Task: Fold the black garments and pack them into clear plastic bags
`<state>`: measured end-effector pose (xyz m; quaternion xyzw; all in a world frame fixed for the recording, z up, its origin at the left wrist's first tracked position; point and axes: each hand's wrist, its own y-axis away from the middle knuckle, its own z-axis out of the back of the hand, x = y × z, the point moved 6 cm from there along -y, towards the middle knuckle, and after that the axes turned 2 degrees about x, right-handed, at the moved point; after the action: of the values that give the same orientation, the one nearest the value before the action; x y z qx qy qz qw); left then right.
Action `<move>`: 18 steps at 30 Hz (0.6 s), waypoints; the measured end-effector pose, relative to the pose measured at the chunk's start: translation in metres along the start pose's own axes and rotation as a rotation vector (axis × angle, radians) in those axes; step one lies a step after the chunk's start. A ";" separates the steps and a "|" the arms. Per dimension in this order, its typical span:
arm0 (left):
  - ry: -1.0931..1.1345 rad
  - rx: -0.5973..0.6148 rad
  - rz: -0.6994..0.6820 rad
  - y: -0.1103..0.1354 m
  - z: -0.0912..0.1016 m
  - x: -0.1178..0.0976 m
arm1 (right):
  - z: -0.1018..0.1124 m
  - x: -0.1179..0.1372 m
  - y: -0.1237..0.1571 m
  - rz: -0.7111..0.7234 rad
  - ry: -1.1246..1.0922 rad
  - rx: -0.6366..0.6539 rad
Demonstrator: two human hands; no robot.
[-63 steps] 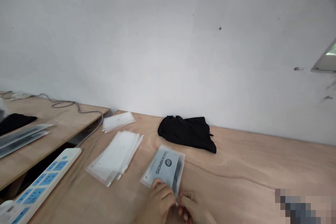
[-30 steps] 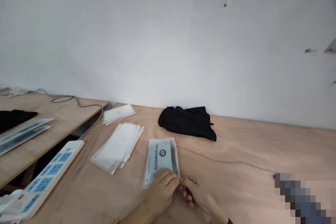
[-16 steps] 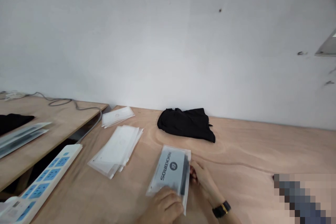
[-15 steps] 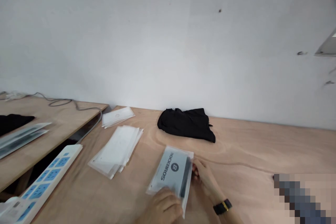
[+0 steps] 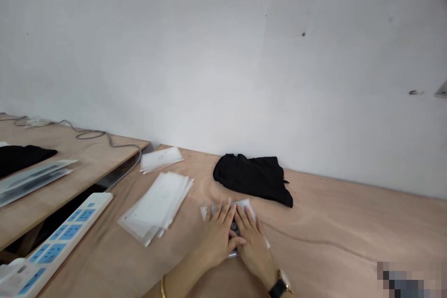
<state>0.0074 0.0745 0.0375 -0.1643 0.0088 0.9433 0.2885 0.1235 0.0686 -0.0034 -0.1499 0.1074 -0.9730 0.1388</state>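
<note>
A clear plastic pouch (image 5: pixel 244 203) with a printed card inside lies on the wooden table, mostly covered by my hands. My left hand (image 5: pixel 219 233) rests flat on its left part, fingers spread. Beside it, my right hand (image 5: pixel 252 237) lies flat on the right part, fingers pointing away from me; the thumbs meet near the middle. Between them a bit of the dark round logo shows. Just beyond the pouch is a folded black cloth item (image 5: pixel 253 177).
Left of my hands lies a stack of frosted pouches (image 5: pixel 159 205), with a smaller stack (image 5: pixel 161 159) behind. A white power strip (image 5: pixel 66 237) with blue sockets is at the lower left. Another table (image 5: pixel 84 153) bears a cable, black cloth and filled pouches. The wall stands behind.
The pouch has turned from upright to crosswise. Both hands have moved from its edges to lie flat on top of it. The view has shifted slightly.
</note>
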 end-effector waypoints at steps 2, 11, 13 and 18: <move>0.026 0.018 0.005 -0.006 -0.019 0.005 | -0.018 0.001 -0.004 0.047 0.065 0.058; 0.108 0.063 0.029 -0.007 -0.030 0.024 | -0.024 -0.007 -0.010 -0.005 -0.066 0.166; 0.109 0.056 0.040 -0.007 -0.031 0.025 | -0.019 -0.012 -0.013 -0.037 -0.159 0.149; 0.131 0.003 -0.019 -0.002 -0.034 0.026 | -0.006 -0.062 -0.004 -0.427 -0.661 -0.052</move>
<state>-0.0015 0.0861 -0.0027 -0.2254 0.0277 0.9277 0.2964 0.1779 0.0920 -0.0239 -0.4777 0.0481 -0.8762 -0.0434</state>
